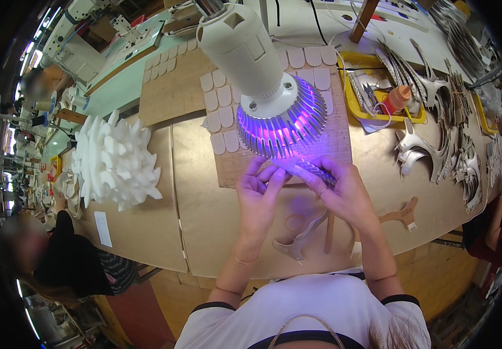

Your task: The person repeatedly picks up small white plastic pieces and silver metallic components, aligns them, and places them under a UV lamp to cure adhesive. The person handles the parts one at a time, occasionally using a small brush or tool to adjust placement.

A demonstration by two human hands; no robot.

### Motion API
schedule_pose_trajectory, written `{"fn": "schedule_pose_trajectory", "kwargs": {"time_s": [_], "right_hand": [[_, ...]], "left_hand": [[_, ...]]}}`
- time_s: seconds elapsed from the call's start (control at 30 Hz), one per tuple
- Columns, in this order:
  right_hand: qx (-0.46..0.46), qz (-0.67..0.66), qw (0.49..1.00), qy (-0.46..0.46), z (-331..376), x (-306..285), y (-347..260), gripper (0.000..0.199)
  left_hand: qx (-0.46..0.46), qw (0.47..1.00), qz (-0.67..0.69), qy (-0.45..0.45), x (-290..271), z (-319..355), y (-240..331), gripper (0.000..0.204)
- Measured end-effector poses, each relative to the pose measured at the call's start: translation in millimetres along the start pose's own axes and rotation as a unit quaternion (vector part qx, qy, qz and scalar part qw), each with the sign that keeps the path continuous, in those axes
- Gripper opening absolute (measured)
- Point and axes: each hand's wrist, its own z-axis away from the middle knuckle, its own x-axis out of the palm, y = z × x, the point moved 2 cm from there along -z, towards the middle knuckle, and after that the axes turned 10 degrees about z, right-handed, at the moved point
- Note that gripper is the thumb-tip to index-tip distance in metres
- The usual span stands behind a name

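Note:
A scaly-patterned strip [319, 173], dark grey under violet light, is pinched in the fingers of my right hand [348, 189]. My left hand [256, 193] is closed too, its thumb and fingertips pressed together close to the strip's left end. Violet glare hides what lies between those left fingers. Just above both hands hangs a white lamp [245, 52] with a finned metal head that glows purple. On the table below my wrists lie a greyish curved cut piece [297, 244], a narrow brown strip [329, 234] and a brown Y-shaped piece [402, 216].
Rows of pale rounded tabs [222, 116] lie on cardboard behind the lamp. To the left stands a heap of white foam pieces [117, 160]. A yellow tray [352, 107] holds tools and an orange bottle [398, 99]. Strap-like cut pieces [419, 145] cover the right side. People sit at both sides.

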Motion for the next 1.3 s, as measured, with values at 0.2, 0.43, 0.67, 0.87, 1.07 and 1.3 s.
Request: {"fn": "schedule_pose_trajectory", "kwargs": {"time_s": [0.2, 0.43, 0.67, 0.87, 1.07, 1.3], "right_hand": [[0.006, -0.001, 1.0, 0.003, 2, -1, 0, 0.022], [0.006, 0.003, 1.0, 0.013, 3, 1, 2, 0.021], [0.012, -0.018, 1.0, 0.015, 5, -2, -1, 0.021], [0.023, -0.034, 0.999, 0.011, 5, -1, -4, 0.022], [0.007, -0.003, 1.0, 0.019, 7, -2, -5, 0.023], [-0.015, 0.025, 0.998, 0.056, 10, -3, -8, 0.027]], "left_hand": [[0.02, 0.998, -0.052, 0.0, 3, 4, 4, 0.04], [0.043, 0.997, -0.055, -0.024, 9, 5, 2, 0.032], [0.024, 0.995, -0.072, -0.058, 8, 6, -2, 0.045], [0.049, 0.994, -0.076, -0.063, 9, 7, -2, 0.049], [0.072, 0.987, -0.14, -0.017, 12, 14, -3, 0.052], [0.169, 0.929, -0.327, -0.028, 11, 16, 1, 0.054]]}}
